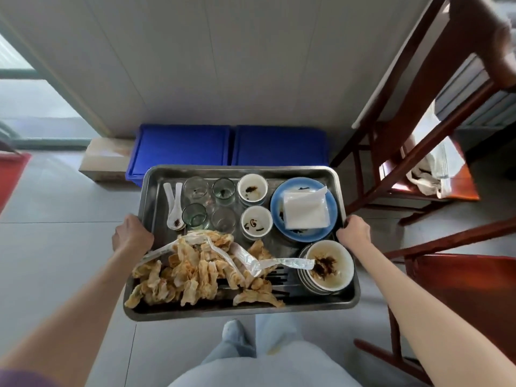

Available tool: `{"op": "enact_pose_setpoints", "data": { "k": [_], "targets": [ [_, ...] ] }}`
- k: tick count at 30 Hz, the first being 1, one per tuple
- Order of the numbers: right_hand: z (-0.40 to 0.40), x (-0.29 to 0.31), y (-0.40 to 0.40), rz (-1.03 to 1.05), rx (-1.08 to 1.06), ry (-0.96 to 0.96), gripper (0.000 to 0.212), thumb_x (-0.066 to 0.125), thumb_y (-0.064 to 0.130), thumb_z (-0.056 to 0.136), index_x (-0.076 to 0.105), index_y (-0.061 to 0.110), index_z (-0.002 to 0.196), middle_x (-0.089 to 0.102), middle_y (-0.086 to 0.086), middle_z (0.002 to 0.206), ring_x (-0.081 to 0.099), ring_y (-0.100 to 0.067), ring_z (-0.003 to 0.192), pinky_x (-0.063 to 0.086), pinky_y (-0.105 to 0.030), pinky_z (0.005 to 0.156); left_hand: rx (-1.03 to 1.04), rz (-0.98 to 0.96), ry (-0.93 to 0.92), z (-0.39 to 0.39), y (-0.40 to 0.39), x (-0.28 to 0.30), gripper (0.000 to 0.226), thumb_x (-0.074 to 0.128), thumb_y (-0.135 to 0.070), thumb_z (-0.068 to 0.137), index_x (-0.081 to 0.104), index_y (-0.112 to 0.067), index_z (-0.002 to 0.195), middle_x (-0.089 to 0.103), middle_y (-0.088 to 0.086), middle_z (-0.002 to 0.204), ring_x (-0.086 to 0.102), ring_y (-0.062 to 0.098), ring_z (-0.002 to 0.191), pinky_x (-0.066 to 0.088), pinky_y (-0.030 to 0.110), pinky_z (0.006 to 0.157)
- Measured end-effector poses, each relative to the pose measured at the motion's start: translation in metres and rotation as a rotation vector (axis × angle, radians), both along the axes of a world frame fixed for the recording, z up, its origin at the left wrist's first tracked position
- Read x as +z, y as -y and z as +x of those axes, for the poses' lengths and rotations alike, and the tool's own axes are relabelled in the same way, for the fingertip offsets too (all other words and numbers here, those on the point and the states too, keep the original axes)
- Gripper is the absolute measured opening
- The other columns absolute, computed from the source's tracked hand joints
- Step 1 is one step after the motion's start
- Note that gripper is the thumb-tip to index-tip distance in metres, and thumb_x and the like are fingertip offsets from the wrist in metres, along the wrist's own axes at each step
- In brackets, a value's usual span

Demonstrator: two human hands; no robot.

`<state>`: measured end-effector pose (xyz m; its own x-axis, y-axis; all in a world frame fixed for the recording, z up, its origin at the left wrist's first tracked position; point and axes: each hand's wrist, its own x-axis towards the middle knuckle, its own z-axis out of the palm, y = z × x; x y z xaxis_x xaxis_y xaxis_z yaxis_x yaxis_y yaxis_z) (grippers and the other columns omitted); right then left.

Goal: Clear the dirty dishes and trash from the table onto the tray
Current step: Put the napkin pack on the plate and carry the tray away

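A loaded steel tray [347, 298] hangs over the floor, carried by both hands. My left hand [131, 233] grips its left rim and my right hand [353, 230] grips its right rim. On it sit several glasses [195, 188], two white spoons [173, 205], two small white cups [252, 188], a blue plate [279, 202] under a white napkin [305, 209], stacked dirty bowls [332, 266], a heap of crumpled greasy tissues [192, 272], clear plastic wrappers [251, 259] and dark chopsticks [279, 275].
Two blue crates [231, 145] stand against the white wall ahead, with a cardboard box [104, 160] on their left. Dark red wooden chairs [435, 180] and table legs crowd the right side. Grey floor tiles [64, 208] stretch to the left, near a red mat [12, 174].
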<state>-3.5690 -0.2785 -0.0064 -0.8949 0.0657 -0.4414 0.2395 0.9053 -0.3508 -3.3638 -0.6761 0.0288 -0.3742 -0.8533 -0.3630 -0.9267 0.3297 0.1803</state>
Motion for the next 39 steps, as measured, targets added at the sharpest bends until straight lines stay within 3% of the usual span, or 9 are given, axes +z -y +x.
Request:
{"op": "enact_pose_setpoints", "data": {
  "k": [5,10,17,24,29,35,39],
  "targets": [
    [-0.096,-0.007,0.017,-0.01,0.031,-0.021,0.013,0.055,0.003,0.076,0.052,-0.001,0.088,0.059,-0.022,0.096,0.056,-0.038,0.094,0.038,-0.03,0.069,0.001,0.012,-0.014,-0.094,0.017,-0.014,0.028,0.06,-0.006,0.08,0.054,0.0,0.107,0.058,0.029,0.108,0.052,0.044,0.105,0.043,0.046,0.085],
    [-0.193,-0.006,0.032,0.009,0.032,-0.012,0.01,0.054,0.002,0.076,0.049,0.003,0.085,0.056,-0.017,0.09,0.046,-0.028,0.078,0.038,-0.03,0.067,0.039,0.035,-0.027,-0.179,0.024,-0.024,0.027,0.061,-0.004,0.08,0.052,0.0,0.105,0.057,0.029,0.107,0.051,0.045,0.105,0.042,0.048,0.086],
    [-0.296,-0.013,0.039,0.044,0.045,-0.004,0.015,0.055,0.002,0.077,0.053,-0.001,0.092,0.061,-0.022,0.097,0.056,-0.037,0.095,0.035,-0.028,0.069,0.051,0.043,-0.021,-0.284,0.032,-0.034,0.023,0.062,0.001,0.078,0.051,0.0,0.098,0.058,0.027,0.1,0.054,0.043,0.099,0.039,0.043,0.075],
    [-0.371,-0.041,0.054,0.085,-0.02,0.042,0.012,0.057,0.002,0.077,0.052,0.002,0.088,0.06,-0.02,0.094,0.056,-0.035,0.093,0.035,-0.028,0.068,0.015,0.069,-0.004,-0.383,0.056,-0.063,0.027,0.063,0.002,0.078,0.054,0.0,0.104,0.059,0.026,0.098,0.054,0.044,0.097,0.043,0.048,0.077],
    [-0.41,-0.07,0.064,0.103,-0.085,0.047,0.009,0.056,0.002,0.078,0.049,0.004,0.081,0.058,-0.017,0.086,0.051,-0.029,0.079,0.034,-0.028,0.065,-0.013,0.089,0.024,-0.445,0.071,-0.091,0.032,0.06,0.004,0.08,0.051,-0.002,0.11,0.059,0.025,0.1,0.055,0.044,0.096,0.045,0.048,0.075],
    [-0.455,-0.112,0.07,0.11,-0.087,0.073,0.018,0.054,0.002,0.078,0.055,-0.001,0.096,0.062,-0.02,0.094,0.058,-0.038,0.093,0.038,-0.029,0.069,-0.027,0.081,0.029,-0.494,0.081,-0.13,0.026,0.058,0.002,0.083,0.05,-0.004,0.107,0.059,0.023,0.097,0.055,0.04,0.087,0.046,0.047,0.07],
    [-0.483,-0.156,0.074,0.093,-0.075,0.07,0.02,0.055,0.003,0.08,0.055,0.001,0.099,0.063,-0.019,0.096,0.057,-0.036,0.091,0.039,-0.03,0.069,0.012,0.057,0.019,-0.51,0.08,-0.175,0.026,0.058,0.002,0.084,0.05,-0.003,0.108,0.056,0.02,0.091,0.05,0.036,0.079,0.042,0.044,0.063]
  ]
}}
